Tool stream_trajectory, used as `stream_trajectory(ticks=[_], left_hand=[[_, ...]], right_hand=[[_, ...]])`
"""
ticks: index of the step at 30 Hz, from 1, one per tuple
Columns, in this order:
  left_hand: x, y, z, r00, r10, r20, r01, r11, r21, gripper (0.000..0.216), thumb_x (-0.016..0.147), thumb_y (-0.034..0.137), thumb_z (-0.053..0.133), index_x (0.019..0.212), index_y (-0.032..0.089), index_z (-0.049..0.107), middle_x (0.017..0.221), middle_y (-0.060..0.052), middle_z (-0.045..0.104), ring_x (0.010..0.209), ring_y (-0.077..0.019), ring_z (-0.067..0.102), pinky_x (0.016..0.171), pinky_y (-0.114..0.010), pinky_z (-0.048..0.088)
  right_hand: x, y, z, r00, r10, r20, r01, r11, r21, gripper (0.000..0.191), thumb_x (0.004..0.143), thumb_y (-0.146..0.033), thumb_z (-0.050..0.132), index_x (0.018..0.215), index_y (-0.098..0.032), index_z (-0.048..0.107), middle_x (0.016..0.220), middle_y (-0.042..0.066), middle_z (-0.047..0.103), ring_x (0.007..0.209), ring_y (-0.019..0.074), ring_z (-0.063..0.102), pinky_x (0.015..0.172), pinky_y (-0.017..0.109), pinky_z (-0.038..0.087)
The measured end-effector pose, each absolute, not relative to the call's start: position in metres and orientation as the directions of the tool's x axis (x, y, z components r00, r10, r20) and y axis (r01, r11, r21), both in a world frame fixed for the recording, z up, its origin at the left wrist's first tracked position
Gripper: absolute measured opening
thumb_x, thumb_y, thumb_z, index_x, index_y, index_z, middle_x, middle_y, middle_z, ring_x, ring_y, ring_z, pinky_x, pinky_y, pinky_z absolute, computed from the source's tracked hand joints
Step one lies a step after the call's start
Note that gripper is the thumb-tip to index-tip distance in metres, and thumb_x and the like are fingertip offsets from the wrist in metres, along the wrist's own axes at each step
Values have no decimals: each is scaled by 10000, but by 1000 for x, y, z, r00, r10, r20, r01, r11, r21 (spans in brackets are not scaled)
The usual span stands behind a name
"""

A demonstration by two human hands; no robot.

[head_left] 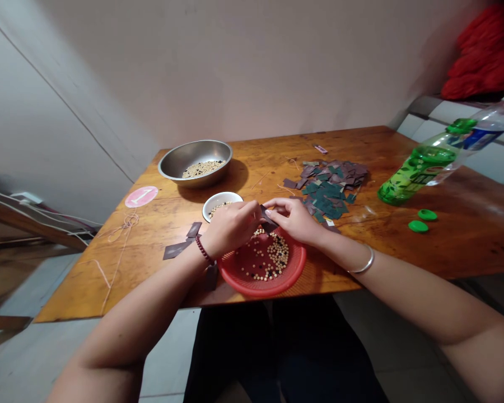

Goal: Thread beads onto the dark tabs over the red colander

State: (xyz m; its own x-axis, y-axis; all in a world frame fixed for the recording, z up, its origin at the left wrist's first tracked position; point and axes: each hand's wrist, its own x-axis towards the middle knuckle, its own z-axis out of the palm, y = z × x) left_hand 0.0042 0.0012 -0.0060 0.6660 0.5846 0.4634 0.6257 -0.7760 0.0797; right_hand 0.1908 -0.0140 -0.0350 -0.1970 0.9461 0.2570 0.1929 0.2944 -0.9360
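Observation:
Above the far rim of a red plastic basket [254, 290], my two hands meet around a small dark brown piece of cloth or leather [267, 218]. My left hand [235, 226] is closed at its near edge, its fingertips partly hidden. On the other side, my right hand [292, 218] pinches the piece between thumb and fingers. Pale and black beans [277, 254] lie scattered in the basket, mostly toward its right side. A small white bowl [208, 202] with more beans stands behind my left hand, which covers part of it.
A steel basin [168, 162] with beans stands at the back left. Dark scraps [327, 190] are heaped behind my right hand; others [178, 249] lie at left. A green bottle [415, 173], green caps [418, 226], loose string [128, 224] and a round pink tag [141, 196] are on the table.

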Motion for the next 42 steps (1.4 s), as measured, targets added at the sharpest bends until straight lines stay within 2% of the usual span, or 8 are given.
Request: stream_trajectory(ticks=[9,24,42], left_hand=[[4,1,-5,667,587,459,633,-771,65,171,874,330,501,806,179,538,713,-9,593,608,-107,472,534,-229,243],[4,1,-6,672,577,464,616,-783,82,170,871,317,493,804,172,552,715,-20,587,615,-107,484,547,-224,293],[4,2,-7,672,574,468,622,-781,66,143,861,297,499,807,177,556,719,-20,589,609,-111,478,538,-230,269]], right_hand=[[190,-14,-36,-203,946,253,173,289,-942,219,814,-252,569,978,-126,643,881,93,711,777,179,680,765,335,546],[190,-15,-34,-191,949,249,188,284,-940,199,809,-248,567,957,-136,640,846,74,704,756,165,670,750,319,541],[190,-14,-36,-192,948,253,186,289,-939,205,808,-259,568,959,-139,640,849,71,705,764,167,670,755,318,539]])
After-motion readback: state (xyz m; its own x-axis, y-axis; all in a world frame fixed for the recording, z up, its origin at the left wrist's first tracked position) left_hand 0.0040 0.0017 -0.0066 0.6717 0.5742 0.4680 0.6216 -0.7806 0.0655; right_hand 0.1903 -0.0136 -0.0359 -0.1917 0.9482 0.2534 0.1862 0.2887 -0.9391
